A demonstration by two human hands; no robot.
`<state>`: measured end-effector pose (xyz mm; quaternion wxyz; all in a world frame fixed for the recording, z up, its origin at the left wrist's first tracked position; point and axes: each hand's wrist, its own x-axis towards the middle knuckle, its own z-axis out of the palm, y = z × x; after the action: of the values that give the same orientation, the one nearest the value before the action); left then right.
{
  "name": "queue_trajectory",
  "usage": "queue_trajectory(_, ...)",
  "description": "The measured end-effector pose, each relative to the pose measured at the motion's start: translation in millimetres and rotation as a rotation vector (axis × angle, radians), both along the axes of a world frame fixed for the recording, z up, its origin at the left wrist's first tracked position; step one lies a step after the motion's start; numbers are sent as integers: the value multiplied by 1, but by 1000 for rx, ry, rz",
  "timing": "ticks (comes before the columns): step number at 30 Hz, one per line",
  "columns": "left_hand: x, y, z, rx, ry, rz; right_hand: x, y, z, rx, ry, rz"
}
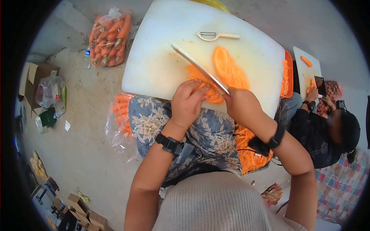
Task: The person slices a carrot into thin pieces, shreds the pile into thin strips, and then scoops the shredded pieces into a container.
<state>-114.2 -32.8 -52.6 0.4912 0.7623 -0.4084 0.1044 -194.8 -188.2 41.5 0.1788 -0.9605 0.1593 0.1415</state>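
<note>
My right hand point(243, 104) is closed round the handle of a knife point(196, 65), whose long blade points to the upper left over the white cutting board point(154, 54). The blade stands across a spread of thin carrot slices point(211, 93). My left hand point(188, 101) has its fingers curled and pressed down on these slices, just beside the blade. Further up the board lies a second fan of overlapping carrot slices point(231, 71), apart from both hands. A white peeler point(219, 36) rests near the board's far edge, with small carrot bits scattered left of the knife.
A bag of whole carrots point(110, 40) and a water bottle point(87, 57) stand left of the board. Another carrot bag point(122, 115) lies by my knee. Carrot shreds fill an orange basket point(288, 73) and a container point(252, 159). At right, another person point(320, 131) works at a board.
</note>
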Motion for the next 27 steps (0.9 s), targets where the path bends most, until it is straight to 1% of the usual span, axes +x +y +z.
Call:
queue_trajectory(1, 1, 0, 1, 16, -7, 8, 7, 1, -6, 35, -68, -40)
queue_trajectory(4, 0, -1, 1, 27, 18, 22, 12, 1, -4, 11, -46, -26)
queue_trajectory(9, -1, -1, -2, 47, -26, 33, 11, -3, 0, -55, -44, 13)
queue_trajectory(12, -4, -1, 0, 56, -43, 53, -1, -13, 10, -48, -42, 11)
queue_trajectory(14, -7, -1, 1, 55, -59, 74, -13, -20, 17, -28, 6, -6)
queue_trajectory(19, -8, -2, 1, 90, -55, 109, -41, -27, 25, -10, -49, -31)
queue_trajectory(21, -8, -1, 0, 105, -43, 100, -47, -23, 26, 3, -80, -44)
queue_trajectory(23, -7, 0, 0, 120, -30, 94, -51, -21, 30, 33, -105, -122)
queue_trajectory(25, -7, 1, 4, 97, 9, 60, -56, -21, 28, 24, -140, -127)
queue_trajectory(27, -7, 4, 8, 119, -23, 32, -57, -21, 28, 16, -177, -132)
